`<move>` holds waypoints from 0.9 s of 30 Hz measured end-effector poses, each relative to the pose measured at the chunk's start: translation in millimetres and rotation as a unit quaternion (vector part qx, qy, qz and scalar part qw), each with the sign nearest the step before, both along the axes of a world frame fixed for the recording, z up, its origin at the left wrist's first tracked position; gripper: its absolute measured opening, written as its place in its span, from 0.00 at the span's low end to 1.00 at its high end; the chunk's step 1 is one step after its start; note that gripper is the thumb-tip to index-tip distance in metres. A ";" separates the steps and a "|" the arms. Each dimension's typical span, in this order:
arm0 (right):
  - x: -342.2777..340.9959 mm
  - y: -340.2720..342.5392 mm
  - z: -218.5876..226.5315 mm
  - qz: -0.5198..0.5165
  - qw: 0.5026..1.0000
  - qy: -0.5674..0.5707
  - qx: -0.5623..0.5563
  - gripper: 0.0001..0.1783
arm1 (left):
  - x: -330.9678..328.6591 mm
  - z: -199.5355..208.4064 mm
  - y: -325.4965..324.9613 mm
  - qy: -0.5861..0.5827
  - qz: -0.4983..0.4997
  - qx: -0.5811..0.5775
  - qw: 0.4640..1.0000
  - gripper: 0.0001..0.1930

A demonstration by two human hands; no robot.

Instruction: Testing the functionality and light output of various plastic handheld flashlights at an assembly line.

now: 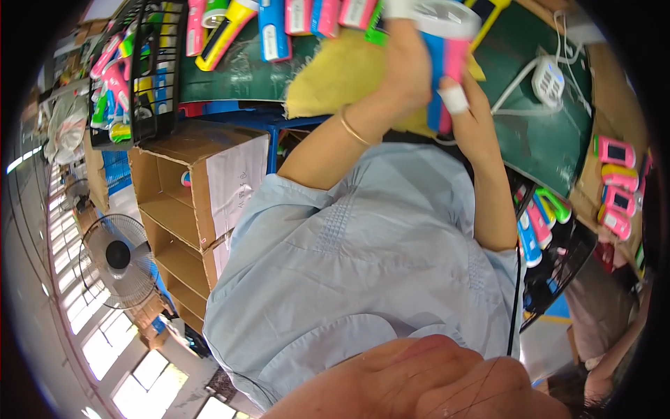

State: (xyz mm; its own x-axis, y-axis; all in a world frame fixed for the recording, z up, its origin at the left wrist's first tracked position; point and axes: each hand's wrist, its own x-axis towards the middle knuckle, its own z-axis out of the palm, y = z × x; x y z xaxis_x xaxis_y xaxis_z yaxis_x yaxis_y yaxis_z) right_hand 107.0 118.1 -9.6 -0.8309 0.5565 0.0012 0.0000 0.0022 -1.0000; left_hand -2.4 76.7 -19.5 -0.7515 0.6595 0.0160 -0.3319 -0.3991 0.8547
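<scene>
A blue and pink flashlight (436,59) with a wide, clear-and-white head stands tilted at the top centre, between my two hands. My right hand (469,115) is closed around its lower right side, a white wrap on the thumb. Against its left side lies my left hand (408,66), fingers curled and slightly blurred; a white wrap covers one fingertip near the flashlight's head. Beneath my hands a yellow cloth (328,77) is spread on the green tabletop (537,143). Beyond the cloth, several pink, blue, green and yellow flashlights (273,31) lie in a row.
A black crate (155,129) of colourful flashlights is at the left, above cardboard shelves (171,199). A white power strip (548,82) with cables lies on the right. More flashlights fill a black basket (558,265); pink devices (618,199) line the right edge. A fan (117,255) stands far left.
</scene>
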 end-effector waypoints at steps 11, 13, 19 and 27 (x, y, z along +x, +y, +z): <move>185.5 204.4 6.9 -0.519 0.715 -0.308 0.353 0.38 | -434.0 -2.3 -47.5 0.686 0.239 -0.481 0.491 0.18; 192.7 226.6 -4.1 -0.537 0.641 -0.402 0.374 0.42 | -494.6 -5.0 -80.9 0.609 0.208 -0.615 0.456 0.17; 175.5 224.1 -4.2 -0.492 0.483 -0.504 0.520 0.32 | -451.0 28.0 -81.0 0.661 0.198 -0.665 0.286 0.17; 58.8 82.4 32.9 -0.399 0.796 -0.010 0.454 0.09 | -277.8 108.3 -54.0 0.728 0.267 -0.301 0.555 0.19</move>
